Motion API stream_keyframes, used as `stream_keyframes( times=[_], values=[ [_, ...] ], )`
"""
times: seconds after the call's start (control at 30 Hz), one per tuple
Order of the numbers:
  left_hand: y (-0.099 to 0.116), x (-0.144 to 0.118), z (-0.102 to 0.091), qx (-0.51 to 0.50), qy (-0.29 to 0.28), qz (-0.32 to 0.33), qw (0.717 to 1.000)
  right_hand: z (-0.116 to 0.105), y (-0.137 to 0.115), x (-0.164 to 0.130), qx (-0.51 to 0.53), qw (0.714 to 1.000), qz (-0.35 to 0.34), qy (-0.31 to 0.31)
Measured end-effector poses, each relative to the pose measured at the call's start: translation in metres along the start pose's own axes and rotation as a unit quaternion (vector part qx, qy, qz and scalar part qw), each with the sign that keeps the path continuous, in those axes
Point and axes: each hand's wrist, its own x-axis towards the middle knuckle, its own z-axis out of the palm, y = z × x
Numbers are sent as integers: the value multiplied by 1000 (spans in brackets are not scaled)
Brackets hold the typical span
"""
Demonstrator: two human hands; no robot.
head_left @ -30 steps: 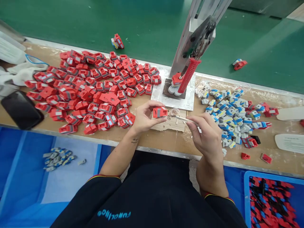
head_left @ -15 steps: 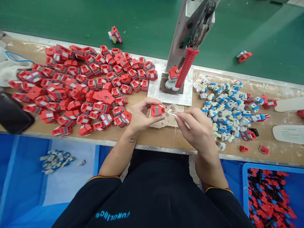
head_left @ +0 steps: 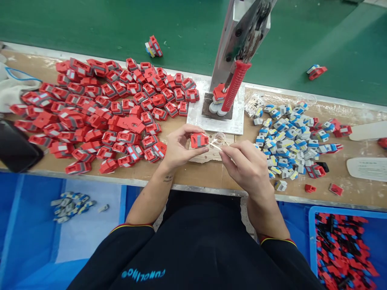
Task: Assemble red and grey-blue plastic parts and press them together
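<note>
Holding red part (head_left: 199,140) w/ left hand (head_left: 180,148); blue bin (head_left: 312,225) w/ red/black scraps (head_left: 344,251).

Red part (head_left: 199,140) in my left hand (head_left: 178,148): matt moulded plastic, I see a grey inset.
Red pile (head_left: 102,108): the same matt plastic.
Small pile (head_left: 287,139): smooth blue-and-white plastic.
Desk (head_left: 211,177): dull brown, board-like, rough to my eye.
Press column (head_left: 238,36): bare brushed metal.
Press handle (head_left: 231,90): ribbed red grip.
Belt (head_left: 90,28): matt green.
</note>
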Motion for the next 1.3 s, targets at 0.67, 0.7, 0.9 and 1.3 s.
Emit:
stream_keyframes(
  times=[0.67,0.7,0.9,1.3],
  values=[
    [2,0,-1,7,-1,-5,1000,3,-2,-1,-26,999,-14,17],
    [2,0,-1,10,-2,-9,1000,4,-2,-1,-25,999,-14,17],
    [1,0,-2,7,2,-14,1000,5,-3,-1,-37,999,-12,19],
    [2,4,-2,6,11,24,1000,1,-1,-2,-52,998,15,36]
  ],
)
